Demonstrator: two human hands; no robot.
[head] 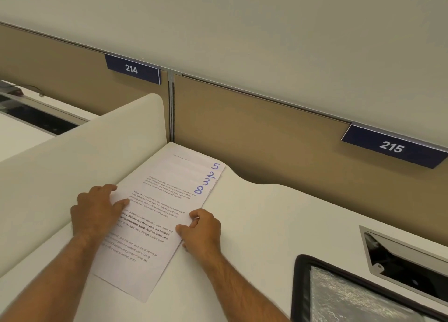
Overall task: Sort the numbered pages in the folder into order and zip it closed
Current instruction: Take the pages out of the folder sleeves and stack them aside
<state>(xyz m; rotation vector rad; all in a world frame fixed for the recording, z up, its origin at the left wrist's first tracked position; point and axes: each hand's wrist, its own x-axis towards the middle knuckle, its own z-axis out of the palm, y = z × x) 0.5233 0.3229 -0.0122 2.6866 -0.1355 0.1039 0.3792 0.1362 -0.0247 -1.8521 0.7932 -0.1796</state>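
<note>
Several white printed pages point(167, 188) lie fanned in a staggered stack on the white desk point(266, 215), beside the left divider. Blue handwritten numbers 5, 2, 3 and 8 show at their top right corners. My left hand point(97, 210) rests flat on the stack's left side, fingers spread on the paper. My right hand point(201, 227) is at the stack's right edge, its thumb and fingers pinching the edge of the pages. The zip folder point(339, 295), black-rimmed with a clear mesh panel, lies at the bottom right, partly out of view.
A cream divider panel point(72, 157) borders the desk on the left. A tan partition point(266, 132) with blue signs 214 point(132, 68) and 215 point(391, 147) stands behind. A metal-framed cable hatch point(407, 263) is sunk in the desk at right.
</note>
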